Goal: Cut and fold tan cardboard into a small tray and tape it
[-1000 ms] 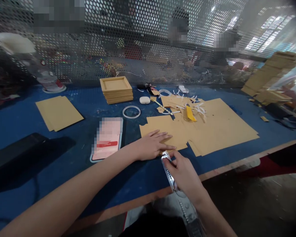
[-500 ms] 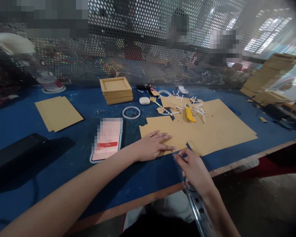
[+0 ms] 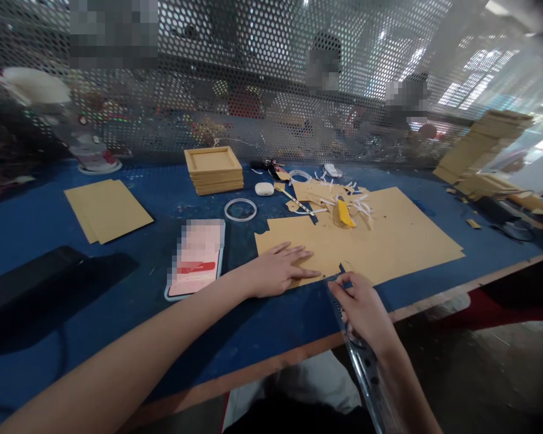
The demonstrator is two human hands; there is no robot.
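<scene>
My left hand point(image 3: 278, 270) lies flat with fingers spread on a sheet of brown kraft paper point(image 3: 294, 232) near the table's front. Just right of it, my right hand point(image 3: 359, 304) pinches a clear plastic ruler point(image 3: 364, 367) with holes in it. The ruler's far end is at the paper's near edge, and its other end hangs past the table edge toward me. A larger brown sheet point(image 3: 411, 226) spreads to the right. On the paper beyond my hands rests a yellow utility knife point(image 3: 344, 213) among white and brown scraps.
A phone point(image 3: 196, 259) lies left of my left hand, with a roll of clear tape point(image 3: 240, 210) behind it. Farther back are stacked wooden frames point(image 3: 215, 172) and a white earbud case point(image 3: 264, 189). Brown sheets point(image 3: 108, 210) lie at left; a perforated metal screen point(image 3: 271, 90) stands behind.
My right hand has shifted slightly right with the ruler, whose far end has moved a little away from my left hand. My left hand stays flat on the paper.
</scene>
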